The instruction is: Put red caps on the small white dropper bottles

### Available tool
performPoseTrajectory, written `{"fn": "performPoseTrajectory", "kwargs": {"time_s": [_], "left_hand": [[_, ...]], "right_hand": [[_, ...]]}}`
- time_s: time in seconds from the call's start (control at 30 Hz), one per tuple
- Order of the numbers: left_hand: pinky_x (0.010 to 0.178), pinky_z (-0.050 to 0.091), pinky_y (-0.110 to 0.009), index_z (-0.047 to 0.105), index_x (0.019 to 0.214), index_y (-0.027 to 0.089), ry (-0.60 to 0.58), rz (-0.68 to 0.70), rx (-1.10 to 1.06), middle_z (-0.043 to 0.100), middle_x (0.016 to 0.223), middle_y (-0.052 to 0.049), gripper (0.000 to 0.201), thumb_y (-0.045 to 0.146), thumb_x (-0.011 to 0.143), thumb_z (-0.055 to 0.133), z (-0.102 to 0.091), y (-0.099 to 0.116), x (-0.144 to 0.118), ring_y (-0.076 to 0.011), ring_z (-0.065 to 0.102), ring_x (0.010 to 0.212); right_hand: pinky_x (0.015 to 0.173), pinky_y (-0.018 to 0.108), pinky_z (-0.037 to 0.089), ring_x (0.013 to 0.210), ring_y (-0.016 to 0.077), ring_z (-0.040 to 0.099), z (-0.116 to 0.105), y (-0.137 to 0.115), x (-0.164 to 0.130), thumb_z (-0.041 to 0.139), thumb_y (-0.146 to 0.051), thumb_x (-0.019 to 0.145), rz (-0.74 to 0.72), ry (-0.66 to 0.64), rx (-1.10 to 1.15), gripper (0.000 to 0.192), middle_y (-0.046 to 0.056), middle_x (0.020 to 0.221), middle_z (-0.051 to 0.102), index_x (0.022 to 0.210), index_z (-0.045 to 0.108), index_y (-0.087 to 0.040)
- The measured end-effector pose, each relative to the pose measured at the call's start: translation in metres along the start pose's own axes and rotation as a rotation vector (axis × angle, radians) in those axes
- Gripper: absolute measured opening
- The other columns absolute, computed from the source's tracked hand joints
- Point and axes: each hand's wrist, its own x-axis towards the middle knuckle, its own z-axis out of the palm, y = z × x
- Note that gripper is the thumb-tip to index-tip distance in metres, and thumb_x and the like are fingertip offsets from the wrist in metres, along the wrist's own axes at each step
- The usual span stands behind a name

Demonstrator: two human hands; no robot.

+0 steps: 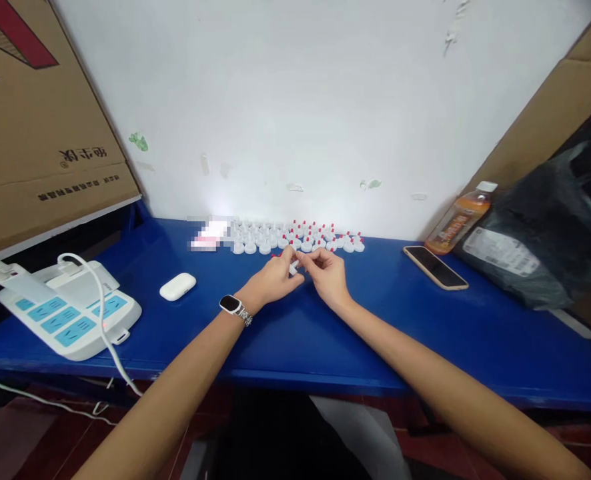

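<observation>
My left hand (271,277), with a watch (231,305) on its wrist, is closed around a small white nozzle cap (293,267) in front of the rows of caps. Close against it, my right hand (331,276) has its thumb and forefinger pinched at the cap's upper end. What sits between those right fingertips is too small and covered to make out. Behind both hands stand several white nozzle caps (265,247) without tips on the left, and several white caps with red tips (348,245) on the right. A few loose red tips (275,255) lie beside my left fingers.
On the blue table (295,340) are a white power strip (75,313) with cables, and a white earphone case (178,286). To the right lie a phone (435,267), an orange drink bottle (458,219) and a dark plastic bag (540,220). A white wall (295,100) stands behind.
</observation>
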Motion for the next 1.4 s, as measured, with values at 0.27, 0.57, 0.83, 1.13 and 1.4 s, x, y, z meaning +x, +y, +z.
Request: {"fn": "performPoseTrajectory", "kwargs": {"time_s": [0.27, 0.57, 0.83, 1.13, 1.4], "left_hand": [[0.055, 0.035, -0.027, 0.036, 0.111, 0.021, 0.018, -0.006, -0.057, 0.051, 0.063, 0.007, 0.034, 0.024, 0.082, 0.052, -0.003, 0.000, -0.001, -0.0162, 0.054, 0.055], [0.061, 0.041, -0.025, 0.037, 0.114, 0.020, 0.059, 0.078, -0.095, 0.059, 0.080, 0.002, 0.036, 0.021, 0.081, 0.053, -0.004, 0.004, -0.001, -0.0142, 0.058, 0.065], [0.057, 0.034, -0.026, 0.047, 0.126, 0.023, 0.049, -0.029, 0.168, 0.052, 0.067, 0.006, 0.047, 0.025, 0.080, 0.059, -0.022, -0.018, -0.002, -0.0151, 0.053, 0.059], [0.058, 0.033, -0.027, 0.059, 0.095, 0.022, 0.269, -0.203, 0.210, 0.058, 0.066, 0.002, 0.010, 0.029, 0.089, 0.054, -0.039, -0.044, 0.000, -0.0166, 0.054, 0.061], [0.059, 0.035, -0.028, 0.057, 0.097, 0.021, 0.318, -0.290, 0.198, 0.063, 0.074, -0.001, 0.010, 0.024, 0.087, 0.057, -0.041, -0.048, -0.001, -0.0186, 0.058, 0.067]], "right_hand": [[0.059, 0.027, 0.042, 0.057, 0.0120, 0.047, 0.000, -0.002, -0.002, 0.065, -0.056, 0.085, -0.025, -0.027, -0.066, 0.042, -0.001, 0.062, 0.057, 0.064, 0.057, -0.020], [0.058, 0.026, 0.045, 0.056, 0.0120, 0.054, 0.000, -0.003, 0.007, 0.074, -0.052, 0.074, 0.099, -0.136, 0.140, 0.037, -0.004, 0.063, 0.060, 0.078, 0.052, -0.023], [0.058, 0.026, 0.043, 0.059, 0.0131, 0.056, -0.021, 0.005, 0.022, 0.065, -0.027, 0.075, 0.010, -0.130, -0.199, 0.013, -0.002, 0.065, 0.061, 0.079, 0.055, -0.021], [0.062, 0.027, 0.039, 0.062, 0.0152, 0.056, -0.022, 0.009, 0.044, 0.060, -0.021, 0.081, -0.115, -0.221, -0.778, 0.017, -0.002, 0.069, 0.062, 0.099, 0.059, -0.020], [0.088, 0.040, 0.040, 0.092, 0.0260, 0.058, 0.026, 0.002, 0.071, 0.061, -0.027, 0.087, -0.331, -0.326, -0.979, 0.014, 0.009, 0.089, 0.067, 0.096, 0.067, -0.018]]}}
